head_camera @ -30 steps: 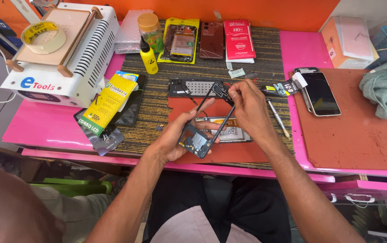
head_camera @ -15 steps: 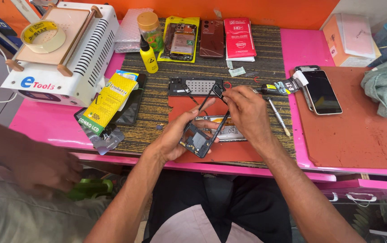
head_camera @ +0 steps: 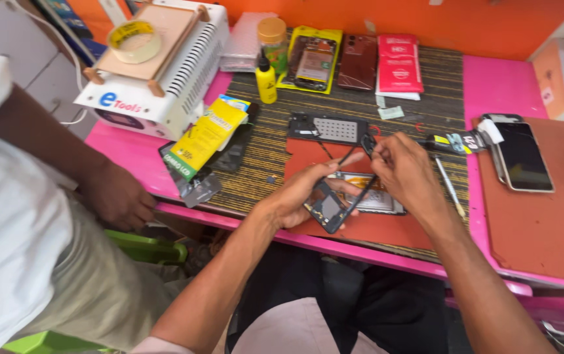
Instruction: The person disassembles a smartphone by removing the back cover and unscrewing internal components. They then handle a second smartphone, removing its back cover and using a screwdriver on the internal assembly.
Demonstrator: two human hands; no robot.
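Pink bench, frame centre: my left hand clamps the phone frame, long axis slanting up-right to my right hand, its fingers pinching the top corner

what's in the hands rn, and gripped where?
Both hold one black phone frame. Left hand cups its lower end from beneath; right hand pinches its upper end with the fingertips, above the orange mat.

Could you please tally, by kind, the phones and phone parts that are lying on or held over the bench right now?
Phone frame, held in left hand and right hand: 1
Opened phone body on the red mat: 1
Dark inner plate: 1
Maroon back cover: 1
Whole smartphone, at right: 1
Total: 5
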